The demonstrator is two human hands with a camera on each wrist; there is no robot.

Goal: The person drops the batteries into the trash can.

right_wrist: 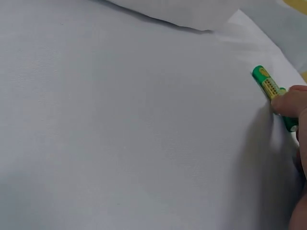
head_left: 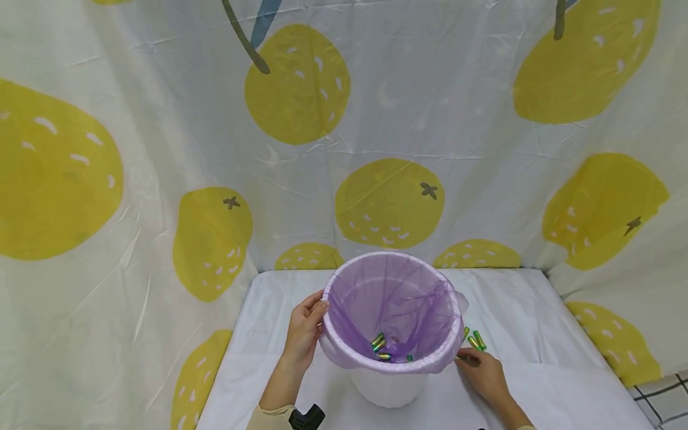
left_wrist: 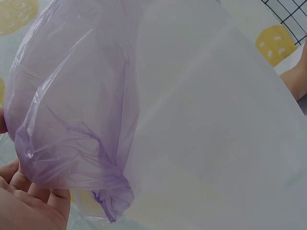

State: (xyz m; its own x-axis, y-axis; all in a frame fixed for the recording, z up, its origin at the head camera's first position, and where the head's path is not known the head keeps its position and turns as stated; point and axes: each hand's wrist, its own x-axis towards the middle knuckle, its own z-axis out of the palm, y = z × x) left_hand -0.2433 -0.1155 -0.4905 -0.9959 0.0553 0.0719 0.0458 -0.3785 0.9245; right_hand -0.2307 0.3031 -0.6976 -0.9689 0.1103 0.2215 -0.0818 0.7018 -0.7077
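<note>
A white trash bin [head_left: 388, 388] lined with a purple plastic bag [head_left: 398, 280] stands tilted toward me on the white-covered table. Several green-and-gold batteries [head_left: 378, 343] lie inside the bag at the bottom. My left hand [head_left: 303, 331] grips the bin's rim at its left side, thumb on the rim and fingers outside under the bag's folded edge. To the right of the bin, my right hand [head_left: 484, 377] is low at the table; its thumb and fingers pinch a green-and-yellow battery [right_wrist: 264, 80], with another battery [right_wrist: 290, 123] partly hidden by the thumb.
Several loose batteries [head_left: 476, 340] lie on the table [head_left: 559, 334] just right of the bin, beyond my right hand. A white curtain [head_left: 430, 119] with yellow fruit prints encloses the back and sides. Black grid lines mark a surface [head_left: 666, 397] at the lower right.
</note>
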